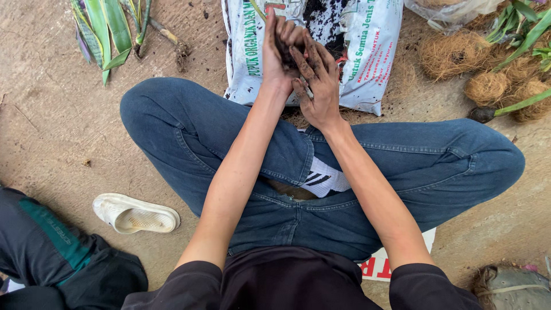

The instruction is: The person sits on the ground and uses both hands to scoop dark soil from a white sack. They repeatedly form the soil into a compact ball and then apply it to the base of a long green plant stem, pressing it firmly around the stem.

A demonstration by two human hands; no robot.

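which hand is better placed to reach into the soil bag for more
Probably the right hand: it lies open over the white soil bag, fingers spread. The left hand is cupped around a clump of dark soil.

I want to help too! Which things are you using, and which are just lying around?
In use:
left hand and right hand, rubbing dark soil
white soil bag

Lying about:
white shoe
green leafy plant
coconut fibre clumps

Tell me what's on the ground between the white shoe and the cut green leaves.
Bare ground in the head view: nothing lies between the white shoe and the green leaves.
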